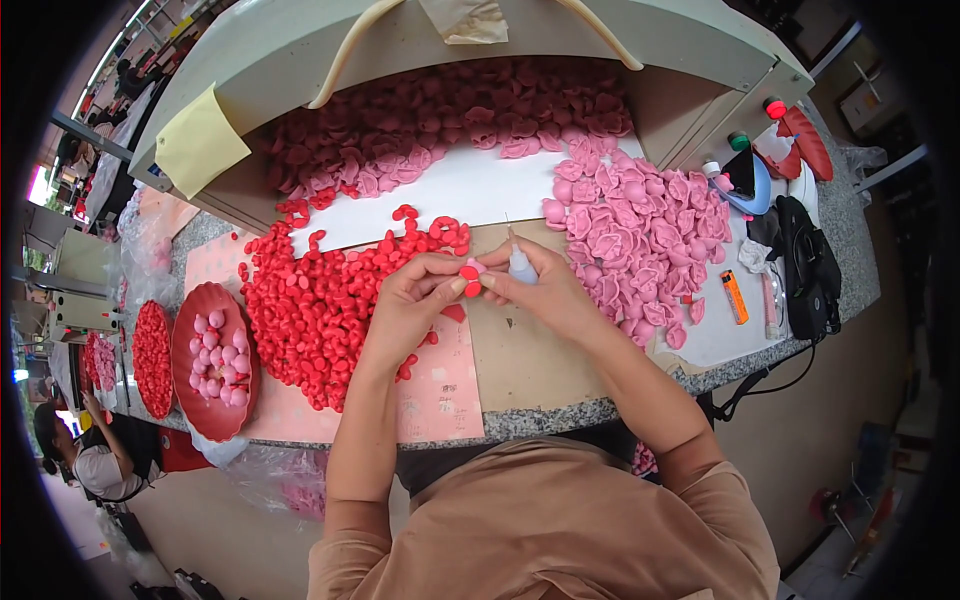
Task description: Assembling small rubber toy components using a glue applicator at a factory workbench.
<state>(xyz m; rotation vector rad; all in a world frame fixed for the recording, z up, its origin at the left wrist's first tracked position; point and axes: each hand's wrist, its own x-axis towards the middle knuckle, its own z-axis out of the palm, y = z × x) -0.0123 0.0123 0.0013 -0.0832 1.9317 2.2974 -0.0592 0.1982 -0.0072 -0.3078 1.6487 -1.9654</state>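
Note:
My left hand [412,302] pinches a small glossy red piece [471,273] between thumb and fingertips, with a bit of pink at its upper edge. My right hand [556,298] meets it from the other side, thumb and finger at the piece. Tucked in the right hand's fingers is a translucent squeeze bottle [521,264], its thin needle tip pointing up. Left of the hands spreads a heap of small curved red pieces [325,315]. To the right lies a pile of pink petal-shaped pieces [645,235].
A pale green metal hood [270,62] arches over more pink pieces at the back. At left stand a red dish [185,375] of pink-and-red pieces and a dish of red ones. An orange box cutter [735,297] and black bag [808,265] lie right. Another person [100,455] is far left.

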